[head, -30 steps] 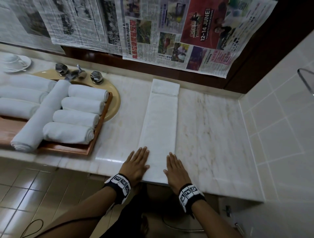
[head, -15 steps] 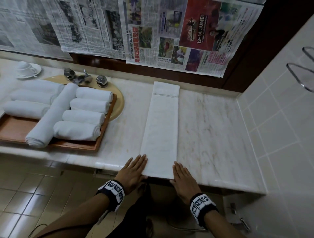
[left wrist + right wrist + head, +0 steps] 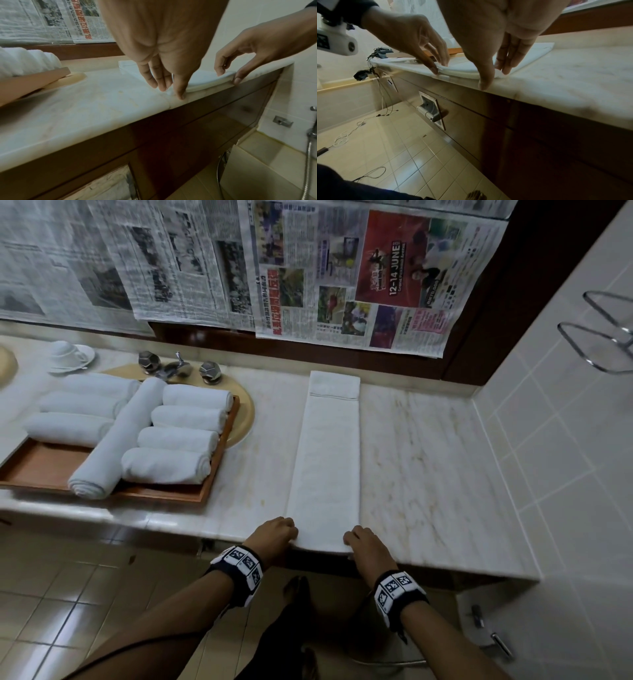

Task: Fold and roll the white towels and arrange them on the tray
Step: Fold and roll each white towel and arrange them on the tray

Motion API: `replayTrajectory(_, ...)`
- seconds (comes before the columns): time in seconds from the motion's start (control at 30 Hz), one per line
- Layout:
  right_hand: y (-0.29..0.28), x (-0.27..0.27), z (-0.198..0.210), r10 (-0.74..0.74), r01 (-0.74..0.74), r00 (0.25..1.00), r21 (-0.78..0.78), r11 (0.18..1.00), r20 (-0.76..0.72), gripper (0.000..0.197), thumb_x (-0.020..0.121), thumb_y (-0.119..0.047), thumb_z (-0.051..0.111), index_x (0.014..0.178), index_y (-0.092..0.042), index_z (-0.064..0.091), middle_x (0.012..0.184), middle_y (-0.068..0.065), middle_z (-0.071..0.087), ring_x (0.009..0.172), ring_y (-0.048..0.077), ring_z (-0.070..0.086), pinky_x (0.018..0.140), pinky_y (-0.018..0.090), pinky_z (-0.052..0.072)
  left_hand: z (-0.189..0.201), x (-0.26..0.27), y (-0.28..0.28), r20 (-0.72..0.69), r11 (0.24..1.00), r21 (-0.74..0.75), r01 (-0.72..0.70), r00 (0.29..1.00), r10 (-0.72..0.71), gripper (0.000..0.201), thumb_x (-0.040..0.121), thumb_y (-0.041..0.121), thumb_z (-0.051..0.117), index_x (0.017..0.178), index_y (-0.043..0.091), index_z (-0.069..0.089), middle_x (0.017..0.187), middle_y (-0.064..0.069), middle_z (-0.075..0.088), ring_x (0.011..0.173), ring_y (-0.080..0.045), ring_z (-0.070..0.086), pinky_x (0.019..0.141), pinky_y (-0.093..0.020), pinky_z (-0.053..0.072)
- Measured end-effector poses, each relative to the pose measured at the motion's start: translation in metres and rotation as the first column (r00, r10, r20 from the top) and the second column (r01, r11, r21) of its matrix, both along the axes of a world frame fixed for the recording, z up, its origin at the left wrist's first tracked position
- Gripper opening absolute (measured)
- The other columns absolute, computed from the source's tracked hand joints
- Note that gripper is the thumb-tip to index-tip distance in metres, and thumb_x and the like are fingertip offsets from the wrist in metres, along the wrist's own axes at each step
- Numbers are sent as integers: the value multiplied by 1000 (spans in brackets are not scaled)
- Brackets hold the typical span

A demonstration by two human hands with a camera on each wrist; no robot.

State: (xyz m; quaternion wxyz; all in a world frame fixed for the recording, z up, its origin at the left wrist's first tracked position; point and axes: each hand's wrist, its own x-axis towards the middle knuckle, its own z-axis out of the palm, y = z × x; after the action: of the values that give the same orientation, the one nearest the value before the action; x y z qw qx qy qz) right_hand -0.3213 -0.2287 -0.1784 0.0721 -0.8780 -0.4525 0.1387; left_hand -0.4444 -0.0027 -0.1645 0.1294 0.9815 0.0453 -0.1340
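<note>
looks like most of it's done, eight rolled towels [image 3: 178,438] already sit on the tray [image 3: 41,467], and the last folded towel [image 3: 325,460] lies flat on the tabletop [image 3: 428,457] with left hand [image 3: 274,534] and right hand [image 3: 363,542] pinching its near corners, rolling not started yet

Tray [image 3: 212,474] cut off at left edge

"12-14 june" on wall newspaper [image 3: 394,268]

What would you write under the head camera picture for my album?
Both hands, left hand and right hand, pinch the near end of a long folded towel beside a tray of rolled towels.
</note>
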Motion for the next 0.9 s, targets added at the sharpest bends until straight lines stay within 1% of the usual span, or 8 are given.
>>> replayTrajectory(0.17,-2,10,-4,-62,67,995,62,996,-75,30,76,13,56,96,-8,66,101,8,61,93,28,58,71,30,41,-5,0,-3,32,998,1,-57,998,57,19,94,18,50,103,7,62,110,-10,60,103,-31,57,80,-40,45)
replayTrajectory(0.27,-4,11,-3,-119,128,987,85,988,-111,33,78,10,55,101,-10,68,107,6,59,97,23,56,75,22,35,-4,0,0,79,984,-100,-149,984,157,18,95,22,52,109,15,62,111,-5,61,104,-26,58,82,-35,44)
replayTrajectory(0.4,-3,13,4,-156,169,976,73,983,-149,31,85,3,54,108,-13,69,106,6,59,100,24,53,76,22,31,2,10,5,34,945,-212,-249,965,262,22,91,12,55,112,14,64,113,-5,65,106,-25,59,80,-27,38)
replayTrajectory(0.5,-1,17,13,-258,287,934,87,954,-246,19,89,-9,58,102,-15,70,97,3,65,93,21,57,74,24,37,2,13,6,31,900,-303,-312,941,337,20,89,6,57,106,10,67,102,-7,71,100,-26,62,77,-24,40)
replayTrajectory(0.63,4,18,21,-435,506,825,128,853,-361,17,84,-16,73,89,-19,58,69,-7,61,73,12,57,61,20,38,0,16,4,10,820,-362,-443,878,479,18,84,5,61,94,20,66,75,9,65,88,-21,66,71,-22,44)
replayTrajectory(0.7,8,17,22,-491,550,801,96,830,-343,20,81,-18,75,77,-22,55,63,-9,58,66,12,56,58,23,39,2,20,3,14,837,-307,-454,877,480,14,86,15,65,99,17,70,92,-1,67,96,-24,64,78,-26,46)
replayTrajectory(0.8,13,15,22,-491,519,839,70,852,-234,16,82,-20,70,79,-25,55,82,-9,58,78,14,57,63,27,45,3,24,2,0,872,-230,-431,896,443,22,89,20,64,110,17,68,114,-4,61,107,-25,58,87,-29,43)
replayTrajectory(0.9,15,16,20,-354,360,929,48,932,-105,15,82,-12,64,84,-26,58,95,-9,53,89,13,56,65,29,45,4,23,2,40,913,-188,-362,926,375,24,89,15,63,111,24,61,118,3,55,96,-26,60,78,-30,42)
